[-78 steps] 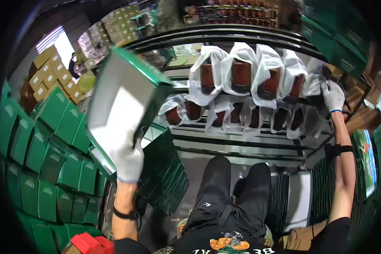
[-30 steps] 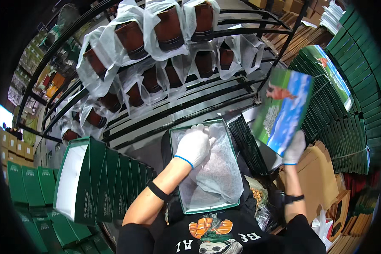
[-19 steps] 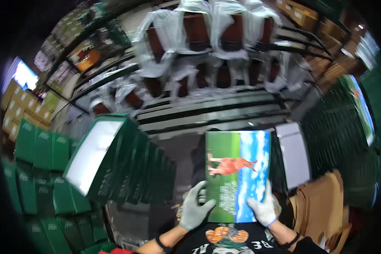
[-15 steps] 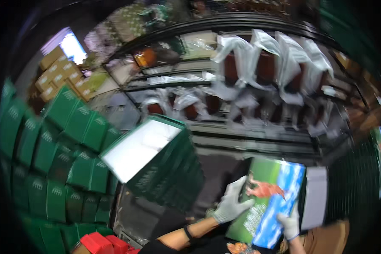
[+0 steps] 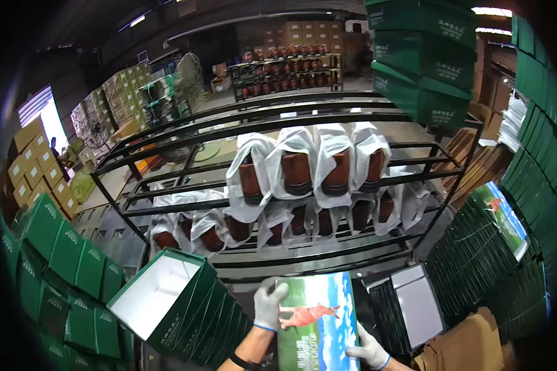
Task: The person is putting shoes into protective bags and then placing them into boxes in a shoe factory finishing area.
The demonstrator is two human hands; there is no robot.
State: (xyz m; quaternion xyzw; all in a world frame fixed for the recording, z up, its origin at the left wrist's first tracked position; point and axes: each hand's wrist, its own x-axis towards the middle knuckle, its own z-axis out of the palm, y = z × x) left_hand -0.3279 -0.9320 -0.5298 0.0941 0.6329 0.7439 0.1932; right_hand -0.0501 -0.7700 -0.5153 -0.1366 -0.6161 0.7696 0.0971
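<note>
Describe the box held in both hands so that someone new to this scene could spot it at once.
Start at the black metal rack holding brown jars in white bags, then drop to the bottom middle of the view. There the left hand and right hand, both in white gloves, grip the picture box. Unlike the plain dark green boxes stacked all around, its face shows grass, blue sky and a reddish animal.

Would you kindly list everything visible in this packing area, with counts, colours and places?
Picture box: one, green and blue with an animal print, bottom centre, held in both hands.
Open box: one, green with white inside, lower left.
Metal rack: one, black, centre.
Bagged jars: many, brown in white bags, on the rack.
Green boxes: many, stacked at left; more at upper right.
Cardboard cartons: several, tan, far left.
Left hand: white glove, on the box's left edge.
Right hand: white glove, at its lower right.
</note>
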